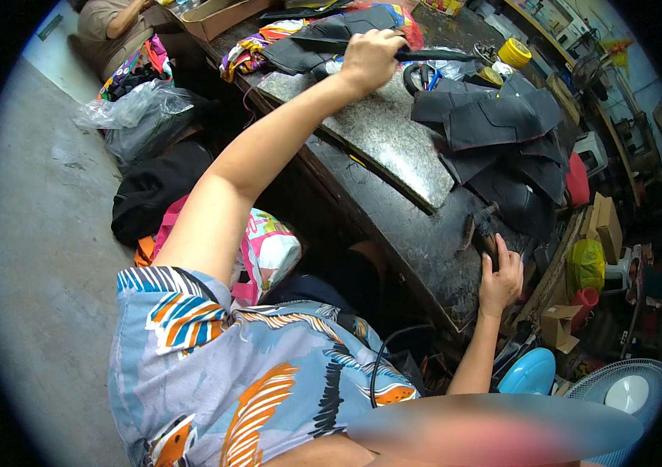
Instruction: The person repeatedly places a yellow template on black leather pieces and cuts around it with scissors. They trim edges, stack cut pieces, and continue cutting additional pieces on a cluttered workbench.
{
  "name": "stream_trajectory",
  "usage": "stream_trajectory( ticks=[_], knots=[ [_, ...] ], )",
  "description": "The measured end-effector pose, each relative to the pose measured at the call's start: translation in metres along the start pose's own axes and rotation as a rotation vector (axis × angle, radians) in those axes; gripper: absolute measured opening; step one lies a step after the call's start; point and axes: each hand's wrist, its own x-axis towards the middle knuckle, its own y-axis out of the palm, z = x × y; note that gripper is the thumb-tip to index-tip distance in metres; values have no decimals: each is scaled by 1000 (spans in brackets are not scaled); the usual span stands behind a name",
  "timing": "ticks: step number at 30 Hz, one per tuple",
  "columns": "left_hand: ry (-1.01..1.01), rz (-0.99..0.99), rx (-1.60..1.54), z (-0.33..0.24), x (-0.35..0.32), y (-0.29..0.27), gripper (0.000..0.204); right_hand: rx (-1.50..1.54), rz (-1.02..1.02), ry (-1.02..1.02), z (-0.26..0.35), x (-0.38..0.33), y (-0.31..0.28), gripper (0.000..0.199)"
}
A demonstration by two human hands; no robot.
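My left hand [374,58] reaches to the far part of the work table, its fingers closed over a black leather-like piece [436,55]. Other black pieces [300,53] and colourful plastic packaging [247,56] lie beside it. Below that hand is a speckled grey stone slab [393,140] on the table. Near the table's right edge, my right hand [502,280] is wrapped round the dark handle of what looks like a hammer [487,232]. A heap of cut black pieces [502,124] lies beyond it, right of the slab.
The dark table [393,222] also carries a yellow tub [514,53] and black-handled scissors [413,78]. Clear plastic bags [144,117] stand left of the table. Boxes, a blue round item [528,372] and a fan [627,393] crowd the right. Another person [109,31] sits at far left.
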Motion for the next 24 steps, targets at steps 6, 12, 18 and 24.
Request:
stream_trajectory(
  ticks=[6, 12, 18, 24],
  knots=[
    [365, 218, -399, -58, -73, -36, 36, -7, -11, 6, -2, 0, 3, 49],
    [289, 443, -273, -59, -103, -39, 44, -37, -23, -2, -4, -1, 6, 47],
    [380, 551, 8, -78, -82, -30, 73, -50, -13, 22, -4, -2, 6, 46],
    [180, 890, -57, -82, -59, -28, 79, -60, 2, 36, -4, -2, 7, 45]
  ],
)
